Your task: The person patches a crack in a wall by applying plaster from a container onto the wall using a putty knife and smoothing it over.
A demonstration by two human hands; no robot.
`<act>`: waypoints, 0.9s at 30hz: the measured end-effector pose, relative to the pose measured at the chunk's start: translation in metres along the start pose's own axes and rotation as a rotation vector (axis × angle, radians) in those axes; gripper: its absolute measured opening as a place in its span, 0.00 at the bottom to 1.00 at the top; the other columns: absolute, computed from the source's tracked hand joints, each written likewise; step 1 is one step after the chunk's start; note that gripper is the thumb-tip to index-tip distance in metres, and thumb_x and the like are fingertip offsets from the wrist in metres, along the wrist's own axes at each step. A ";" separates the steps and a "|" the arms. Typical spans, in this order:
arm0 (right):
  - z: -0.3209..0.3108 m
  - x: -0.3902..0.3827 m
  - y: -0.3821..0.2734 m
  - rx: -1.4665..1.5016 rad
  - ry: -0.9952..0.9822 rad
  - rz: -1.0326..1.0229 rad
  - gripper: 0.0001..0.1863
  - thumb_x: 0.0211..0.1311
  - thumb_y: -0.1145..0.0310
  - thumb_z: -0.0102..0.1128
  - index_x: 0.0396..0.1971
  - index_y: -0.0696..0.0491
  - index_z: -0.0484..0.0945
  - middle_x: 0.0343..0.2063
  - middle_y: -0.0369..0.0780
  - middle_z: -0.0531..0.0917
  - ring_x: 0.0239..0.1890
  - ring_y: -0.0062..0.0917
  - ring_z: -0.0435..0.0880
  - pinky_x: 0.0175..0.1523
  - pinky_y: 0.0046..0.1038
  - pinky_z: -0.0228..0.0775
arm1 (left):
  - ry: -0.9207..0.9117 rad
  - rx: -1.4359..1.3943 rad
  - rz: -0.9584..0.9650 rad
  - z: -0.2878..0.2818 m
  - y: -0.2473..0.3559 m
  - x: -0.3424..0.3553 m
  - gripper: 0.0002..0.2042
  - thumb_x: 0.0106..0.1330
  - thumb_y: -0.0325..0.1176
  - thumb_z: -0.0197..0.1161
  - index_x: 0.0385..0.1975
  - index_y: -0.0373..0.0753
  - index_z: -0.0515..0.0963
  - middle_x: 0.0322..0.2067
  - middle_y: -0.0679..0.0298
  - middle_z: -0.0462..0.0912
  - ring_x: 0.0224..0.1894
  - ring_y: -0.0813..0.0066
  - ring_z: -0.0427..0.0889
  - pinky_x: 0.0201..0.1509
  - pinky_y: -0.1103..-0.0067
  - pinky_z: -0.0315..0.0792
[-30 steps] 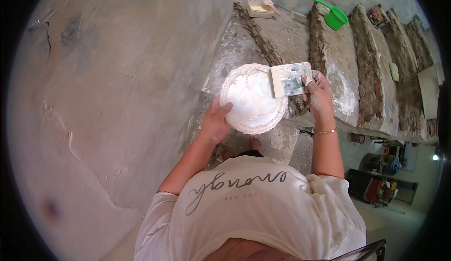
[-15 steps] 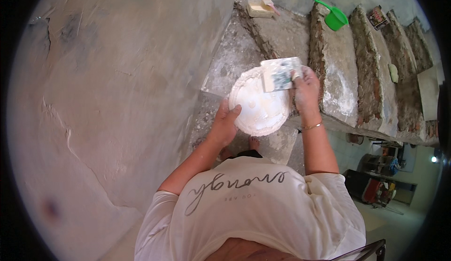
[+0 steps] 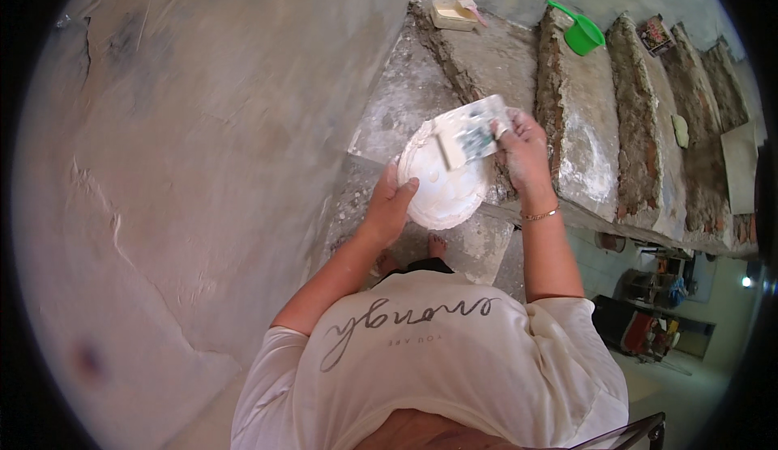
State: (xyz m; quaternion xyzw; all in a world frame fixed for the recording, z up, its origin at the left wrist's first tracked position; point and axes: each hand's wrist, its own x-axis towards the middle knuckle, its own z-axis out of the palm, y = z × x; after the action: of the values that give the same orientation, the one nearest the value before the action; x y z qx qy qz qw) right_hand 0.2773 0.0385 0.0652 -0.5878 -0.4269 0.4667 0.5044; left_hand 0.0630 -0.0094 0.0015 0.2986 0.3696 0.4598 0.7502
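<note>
A round white lid-like plate (image 3: 442,195), its rim crusted with pale plaster, is gripped by my left hand (image 3: 391,203), the thumb lying over the near left edge. In my right hand (image 3: 527,149) is a flat rectangular scraper (image 3: 468,136), whitish with dark green smears. The scraper lies slantwise over the plate's far right part and hides that stretch of rim. Whether its edge touches the plate I cannot tell. White residue marks the fingers of my right hand.
A plastered wall (image 3: 186,166) fills the left side. Rough concrete steps (image 3: 583,126) rise to the right, bearing a cream tub (image 3: 454,17), a green dipper (image 3: 583,37), a dark printed packet (image 3: 655,35) and a pale green lump (image 3: 679,131). My bare feet stand on the landing below.
The scraper has shifted slightly left and turned to a steeper slant over the plate. The plate looks tilted a little more. My left hand keeps its hold.
</note>
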 end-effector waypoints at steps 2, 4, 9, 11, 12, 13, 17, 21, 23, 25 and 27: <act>-0.005 0.006 0.004 0.033 0.011 -0.016 0.09 0.59 0.75 0.56 0.39 0.62 0.75 0.33 0.37 0.81 0.34 0.16 0.77 0.41 0.19 0.69 | 0.009 0.049 -0.026 0.006 0.007 -0.002 0.24 0.65 0.23 0.50 0.61 0.35 0.56 0.55 0.57 0.68 0.56 0.70 0.70 0.59 0.73 0.67; 0.006 0.011 0.014 -0.023 0.002 -0.142 0.08 0.60 0.75 0.56 0.38 0.61 0.76 0.32 0.37 0.81 0.33 0.16 0.77 0.40 0.19 0.69 | 0.019 0.097 -0.049 0.008 0.008 -0.002 0.24 0.65 0.23 0.49 0.61 0.36 0.56 0.55 0.57 0.69 0.56 0.70 0.70 0.58 0.73 0.67; -0.001 0.003 0.011 -0.027 -0.133 -0.098 0.08 0.60 0.76 0.55 0.38 0.61 0.75 0.31 0.35 0.80 0.33 0.15 0.77 0.40 0.19 0.69 | 0.010 -0.007 -0.054 0.009 0.006 -0.001 0.24 0.65 0.23 0.49 0.62 0.36 0.56 0.55 0.57 0.69 0.55 0.69 0.71 0.58 0.73 0.68; -0.013 0.002 -0.004 0.011 -0.017 0.007 0.07 0.60 0.76 0.55 0.38 0.61 0.75 0.31 0.35 0.80 0.32 0.16 0.76 0.37 0.19 0.69 | 0.044 -0.018 -0.064 0.005 0.010 0.000 0.24 0.65 0.23 0.49 0.62 0.36 0.55 0.55 0.57 0.69 0.56 0.68 0.70 0.59 0.73 0.67; -0.018 0.001 -0.007 0.101 0.003 -0.039 0.08 0.60 0.77 0.54 0.39 0.61 0.74 0.31 0.36 0.80 0.30 0.16 0.76 0.36 0.19 0.69 | 0.072 -0.029 -0.075 0.004 0.011 0.000 0.25 0.65 0.22 0.48 0.62 0.36 0.54 0.55 0.57 0.69 0.56 0.68 0.70 0.60 0.72 0.66; -0.025 0.003 -0.003 0.100 0.004 -0.040 0.08 0.60 0.77 0.54 0.39 0.61 0.74 0.31 0.36 0.80 0.30 0.16 0.76 0.36 0.19 0.69 | 0.070 -0.029 -0.075 0.005 0.014 0.000 0.25 0.65 0.22 0.48 0.62 0.36 0.54 0.55 0.57 0.69 0.56 0.68 0.70 0.60 0.72 0.66; -0.032 0.009 0.030 0.014 0.174 -0.120 0.08 0.59 0.77 0.55 0.39 0.62 0.74 0.32 0.37 0.81 0.32 0.16 0.77 0.37 0.19 0.69 | 0.019 -0.146 -0.076 0.012 0.018 -0.001 0.25 0.65 0.21 0.47 0.63 0.37 0.52 0.56 0.56 0.66 0.58 0.67 0.68 0.61 0.71 0.66; -0.017 0.012 0.038 -0.201 0.227 -0.138 0.08 0.58 0.77 0.56 0.37 0.62 0.75 0.31 0.38 0.81 0.32 0.16 0.76 0.37 0.19 0.68 | 0.042 -0.154 -0.049 0.009 0.011 0.004 0.25 0.64 0.21 0.46 0.62 0.38 0.52 0.57 0.56 0.65 0.59 0.66 0.66 0.61 0.70 0.65; -0.018 0.013 0.036 -0.179 0.225 -0.173 0.08 0.57 0.77 0.57 0.36 0.62 0.76 0.30 0.38 0.81 0.31 0.16 0.76 0.37 0.20 0.69 | 0.043 -0.180 -0.044 0.008 0.012 0.005 0.26 0.64 0.20 0.46 0.62 0.38 0.52 0.57 0.56 0.65 0.59 0.65 0.66 0.62 0.69 0.65; -0.024 0.011 0.027 -0.129 0.210 -0.189 0.08 0.56 0.76 0.58 0.36 0.63 0.76 0.30 0.37 0.81 0.30 0.17 0.76 0.36 0.22 0.69 | 0.046 -0.208 -0.037 0.007 0.013 0.005 0.26 0.63 0.20 0.46 0.62 0.38 0.52 0.57 0.56 0.65 0.59 0.65 0.67 0.62 0.68 0.65; -0.024 0.004 0.020 -0.213 0.218 -0.137 0.10 0.55 0.75 0.59 0.37 0.62 0.76 0.29 0.38 0.81 0.29 0.17 0.76 0.36 0.24 0.69 | 0.012 -0.262 0.002 0.006 0.012 0.004 0.26 0.63 0.20 0.46 0.62 0.39 0.51 0.58 0.56 0.64 0.60 0.64 0.66 0.63 0.67 0.63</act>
State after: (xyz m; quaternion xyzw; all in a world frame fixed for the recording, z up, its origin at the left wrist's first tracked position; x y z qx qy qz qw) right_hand 0.3020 0.0349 0.0465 -0.6549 -0.4556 0.3167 0.5131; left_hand 0.0638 -0.0018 0.0132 0.1955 0.3107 0.5066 0.7801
